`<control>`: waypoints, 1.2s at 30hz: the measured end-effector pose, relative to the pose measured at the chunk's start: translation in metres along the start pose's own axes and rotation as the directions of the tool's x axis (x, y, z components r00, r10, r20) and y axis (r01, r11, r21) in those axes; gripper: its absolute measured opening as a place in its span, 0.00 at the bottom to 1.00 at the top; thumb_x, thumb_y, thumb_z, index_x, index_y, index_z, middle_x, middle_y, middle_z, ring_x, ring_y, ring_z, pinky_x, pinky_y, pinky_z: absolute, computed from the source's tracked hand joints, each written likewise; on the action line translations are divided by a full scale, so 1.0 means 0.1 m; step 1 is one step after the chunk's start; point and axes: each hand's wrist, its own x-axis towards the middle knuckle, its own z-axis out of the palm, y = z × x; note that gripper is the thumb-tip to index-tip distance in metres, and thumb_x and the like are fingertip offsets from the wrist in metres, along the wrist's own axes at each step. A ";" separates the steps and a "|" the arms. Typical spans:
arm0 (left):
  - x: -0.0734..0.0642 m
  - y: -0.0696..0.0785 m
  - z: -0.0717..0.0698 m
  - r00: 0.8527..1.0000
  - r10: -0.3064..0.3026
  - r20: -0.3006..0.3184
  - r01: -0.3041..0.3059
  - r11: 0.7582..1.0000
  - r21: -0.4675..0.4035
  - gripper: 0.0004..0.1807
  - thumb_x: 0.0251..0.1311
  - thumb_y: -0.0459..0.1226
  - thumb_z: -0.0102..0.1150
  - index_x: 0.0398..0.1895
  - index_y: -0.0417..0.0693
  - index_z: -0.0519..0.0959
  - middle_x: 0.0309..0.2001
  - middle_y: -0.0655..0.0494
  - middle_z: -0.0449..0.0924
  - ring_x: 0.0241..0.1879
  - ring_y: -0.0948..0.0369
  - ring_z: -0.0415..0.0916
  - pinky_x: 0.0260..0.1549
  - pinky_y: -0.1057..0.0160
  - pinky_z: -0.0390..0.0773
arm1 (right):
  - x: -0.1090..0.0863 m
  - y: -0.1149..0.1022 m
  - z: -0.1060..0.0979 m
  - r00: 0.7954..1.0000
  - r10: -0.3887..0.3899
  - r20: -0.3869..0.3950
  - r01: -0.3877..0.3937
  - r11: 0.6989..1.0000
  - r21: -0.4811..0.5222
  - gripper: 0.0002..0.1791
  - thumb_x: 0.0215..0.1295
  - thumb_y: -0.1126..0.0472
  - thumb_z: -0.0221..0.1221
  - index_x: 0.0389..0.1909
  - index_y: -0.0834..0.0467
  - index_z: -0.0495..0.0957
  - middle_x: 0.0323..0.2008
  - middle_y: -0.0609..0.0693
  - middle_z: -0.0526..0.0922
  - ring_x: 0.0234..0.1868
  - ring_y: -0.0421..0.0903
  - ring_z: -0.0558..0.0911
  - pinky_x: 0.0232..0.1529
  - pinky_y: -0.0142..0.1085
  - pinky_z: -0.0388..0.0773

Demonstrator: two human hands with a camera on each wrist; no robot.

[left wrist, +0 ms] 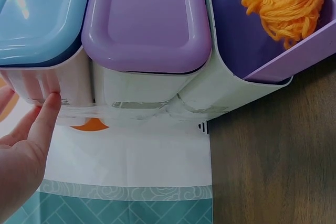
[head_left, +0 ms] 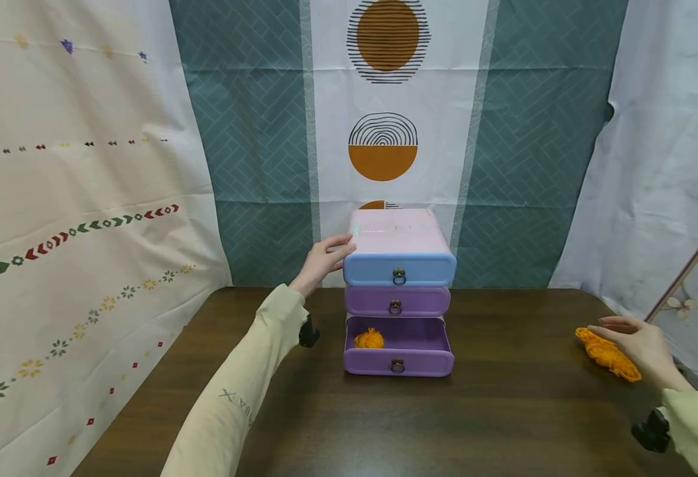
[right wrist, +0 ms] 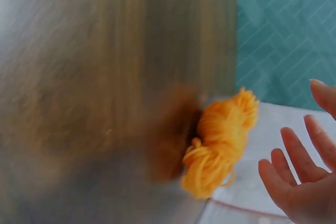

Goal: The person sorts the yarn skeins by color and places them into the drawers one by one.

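My left hand touches the left side of a small drawer cabinet with its fingertips near the top. The cabinet has a blue top drawer and a purple middle drawer, both pushed in. Its purple bottom drawer is pulled out, and a ball of orange yarn lies at its left end. Far to the right, my right hand hovers beside a second skein of orange yarn. In the right wrist view a gap shows between the spread fingers and that yarn.
The cabinet stands toward the back of a dark wooden table. Behind it hangs a green and white patterned cloth. More cloth borders the left side, and a pale curtain the right.
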 end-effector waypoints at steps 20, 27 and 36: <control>0.01 -0.01 0.01 1.000 -0.006 -0.005 0.006 1.000 0.021 0.27 0.57 0.48 0.59 0.59 0.50 0.71 0.55 0.52 0.68 0.48 0.59 0.71 0.43 0.62 0.74 | -0.02 0.37 0.03 0.996 0.092 -0.008 -0.092 0.989 -0.111 0.35 0.56 0.49 0.61 0.47 0.78 0.67 0.44 0.77 0.69 0.41 0.69 0.68 0.31 0.51 0.69; 0.01 0.00 0.01 1.000 0.003 -0.007 -0.003 0.999 0.032 0.27 0.57 0.49 0.58 0.59 0.50 0.71 0.55 0.52 0.68 0.47 0.59 0.72 0.43 0.62 0.74 | -0.01 0.40 0.05 0.996 0.087 -0.006 -0.088 0.990 -0.115 0.35 0.56 0.50 0.62 0.47 0.78 0.67 0.43 0.76 0.70 0.41 0.69 0.68 0.32 0.51 0.67; 0.01 -0.01 0.01 1.000 0.010 -0.001 -0.010 1.000 0.017 0.26 0.58 0.47 0.58 0.59 0.49 0.71 0.55 0.50 0.68 0.47 0.58 0.72 0.43 0.62 0.75 | 0.01 0.44 0.10 0.999 0.034 0.012 -0.032 0.990 -0.138 0.32 0.53 0.53 0.64 0.45 0.78 0.68 0.39 0.76 0.73 0.38 0.69 0.71 0.29 0.48 0.69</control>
